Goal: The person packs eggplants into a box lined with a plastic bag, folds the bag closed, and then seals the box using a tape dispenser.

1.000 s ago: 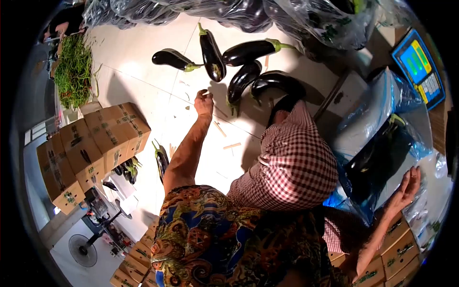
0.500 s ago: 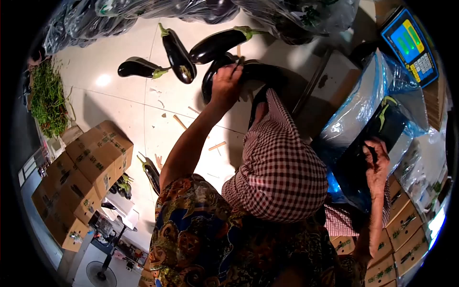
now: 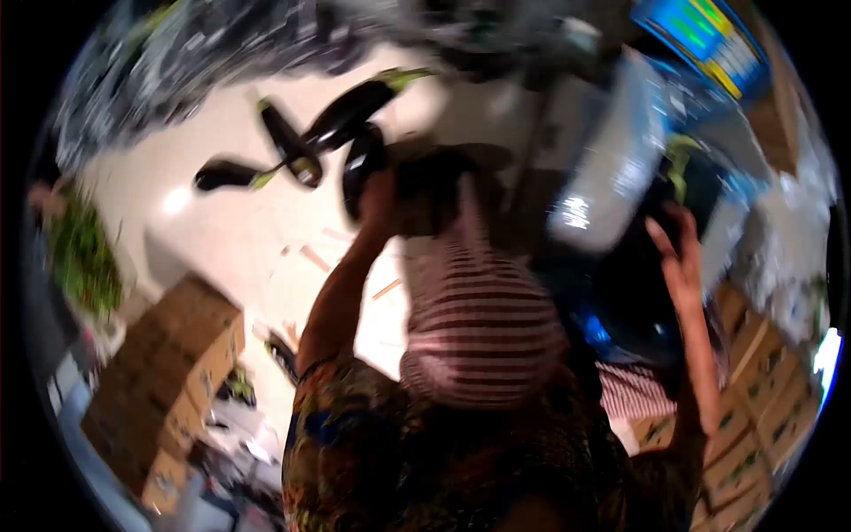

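Observation:
My left hand [image 3: 379,197], blurred by motion, is at the dark eggplants on the floor. One glossy eggplant [image 3: 362,164] lies at its left side and another dark eggplant [image 3: 439,173] at its right; its fingers are too smeared to make out a grip. On the right, my right hand [image 3: 679,244] reaches over a clear blue plastic bag [image 3: 612,208] with thumb and fingers apart. Under and beyond that hand is a dark eggplant with a green stem [image 3: 680,164] in the bag. My knee in checked cloth [image 3: 483,328] stands between the hands.
More eggplants [image 3: 350,111] lie on the pale floor ahead. Dark plastic bags [image 3: 213,71] line the far side. A blue scale display [image 3: 705,40] stands at the upper right. Cardboard boxes [image 3: 164,372] are stacked at left, near green peppers [image 3: 84,253]; more boxes [image 3: 753,390] are at right.
The view has shifted and blurred, so the floor and eggplants appear lower and further left. My left hand stays at the same eggplants. My right hand's fingers look more spread.

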The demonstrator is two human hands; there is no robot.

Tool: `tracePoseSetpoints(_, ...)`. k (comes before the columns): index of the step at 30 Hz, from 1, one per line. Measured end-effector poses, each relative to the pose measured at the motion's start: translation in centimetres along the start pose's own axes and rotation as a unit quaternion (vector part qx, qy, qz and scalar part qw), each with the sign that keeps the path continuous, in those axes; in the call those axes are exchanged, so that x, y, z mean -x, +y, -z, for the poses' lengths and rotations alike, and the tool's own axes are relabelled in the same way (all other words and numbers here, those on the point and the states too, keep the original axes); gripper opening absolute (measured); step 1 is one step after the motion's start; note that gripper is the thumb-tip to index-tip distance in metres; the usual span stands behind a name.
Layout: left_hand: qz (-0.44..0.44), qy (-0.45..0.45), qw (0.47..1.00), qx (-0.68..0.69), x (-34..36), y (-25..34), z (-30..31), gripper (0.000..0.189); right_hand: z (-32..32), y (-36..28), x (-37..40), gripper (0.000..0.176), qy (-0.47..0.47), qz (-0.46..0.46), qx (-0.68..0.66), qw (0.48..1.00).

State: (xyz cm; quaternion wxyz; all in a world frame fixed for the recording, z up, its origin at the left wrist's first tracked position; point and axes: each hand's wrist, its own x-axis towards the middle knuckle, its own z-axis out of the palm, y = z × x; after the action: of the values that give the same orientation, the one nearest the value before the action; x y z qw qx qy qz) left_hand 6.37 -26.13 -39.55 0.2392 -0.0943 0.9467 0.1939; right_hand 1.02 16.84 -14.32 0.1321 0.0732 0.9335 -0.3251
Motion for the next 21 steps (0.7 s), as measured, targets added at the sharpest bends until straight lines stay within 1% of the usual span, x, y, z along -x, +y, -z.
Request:
tracePoseSetpoints(1, -0.013, 0.028, 0.999, 0.023, 0.4, -0.3, -0.2, 0.052, 0.1, 2.4, -0.7, 0.046, -0.010, 0.034, -0.077, 0.996)
tracePoseSetpoints(2, -0.027, 0.056, 0.997, 0.044, 0.8, -0.5, -0.3, 0.054, 0.2, 1.0, -1.6, 0.058, -0.008, -0.035, -0.100, 0.994)
tracePoseSetpoints(3, -0.034, 0.076, 0.996, 0.028, 1.1, -0.9, -0.4, 0.055, -0.3, 3.1, -2.3, 0.071, -0.016, -0.012, -0.218, 0.976)
tracePoseSetpoints(4, -0.031, 0.099, 0.995, 0.008, 1.5, -1.3, -0.3, 0.055, -0.3, -0.4, -3.3, 0.079, -0.018, -0.125, -0.165, 0.978)
tracePoseSetpoints(5, -0.070, 0.110, 0.990, 0.045, 1.7, -0.9, 0.5, 0.052, -1.0, 0.8, -4.2, 0.083, -0.003, -0.139, -0.169, 0.976)
tracePoseSetpoints(6, -0.103, 0.120, 0.984, 0.079, 1.9, -0.3, 1.7, 0.049, -1.6, 1.5, -5.2, 0.089, 0.044, -0.126, -0.045, 0.990)
tracePoseSetpoints(7, -0.145, 0.126, 0.976, 0.099, 1.5, 0.5, 2.6, 0.038, -1.9, 1.2, -5.9, 0.090, 0.069, -0.094, 0.045, 0.992)
tracePoseSetpoints(8, -0.138, 0.118, 0.966, 0.182, 0.6, 0.4, 2.3, 0.035, -2.2, 1.6, -7.0, 0.084, 0.092, -0.093, 0.018, 0.991)
tracePoseSetpoints(9, -0.129, 0.111, 0.950, 0.263, -0.7, 0.2, 1.6, 0.033, -3.0, 3.7, -9.0, 0.080, 0.084, -0.104, -0.078, 0.988)
tracePoseSetpoints(10, -0.150, 0.105, 0.958, 0.219, -0.4, 2.7, 4.1, 0.030, -3.6, 5.1, -10.4, 0.076, 0.075, -0.110, -0.173, 0.976)
tracePoseSetpoints(11, -0.172, 0.101, 0.964, 0.175, 0.0, 5.4, 6.5, 0.028, -2.7, 3.8, -10.7, 0.075, 0.063, -0.128, -0.113, 0.983)
tracePoseSetpoints(12, -0.172, 0.127, 0.947, 0.240, 1.4, 9.7, 9.8, 0.026, -1.9, 2.1, -10.9, 0.073, 0.050, -0.145, -0.053, 0.987)
tracePoseSetpoints(13, -0.193, 0.136, 0.941, 0.242, 1.8, 12.2, 11.8, 0.025, -2.8, 2.5, -11.4, 0.066, 0.097, -0.159, -0.065, 0.980)
tracePoseSetpoints(14, -0.215, 0.142, 0.935, 0.242, 1.9, 14.4, 13.6, 0.024, -2.3, 1.7, -10.9, 0.065, 0.090, -0.177, -0.166, 0.966)
tracePoseSetpoints(15, -0.203, 0.134, 0.925, 0.292, 2.5, 17.2, 15.4, 0.023, -1.6, 0.3, -10.2, 0.064, 0.081, -0.191, -0.266, 0.941)
tracePoseSetpoints(16, -0.233, 0.136, 0.914, 0.304, 2.5, 19.2, 16.4, 0.025, -1.0, -0.4, -9.7, 0.063, 0.070, -0.202, -0.364, 0.907)
tracePoseSetpoints(17, -0.273, 0.127, 0.898, 0.321, 2.4, 20.8, 17.1, 0.026, -0.8, 0.8, -10.1, 0.061, 0.054, -0.219, -0.442, 0.868)
tracePoseSetpoints(18, -0.311, 0.118, 0.881, 0.336, 2.4, 22.2, 17.8, 0.027, -0.4, 2.2, -10.4, 0.063, 0.043, -0.205, -0.461, 0.862)
tracePoseSetpoints(20, -0.345, 0.016, 0.871, 0.349, 2.9, 25.0, 20.1, 0.036, 2.8, -0.2, -7.4, 0.066, 0.039, -0.161, -0.454, 0.876)
tracePoseSetpoints(21, -0.363, -0.023, 0.859, 0.362, 3.1, 26.4, 20.7, 0.043, 4.2, -0.5, -6.0, 0.068, 0.041, -0.128, -0.445, 0.885)
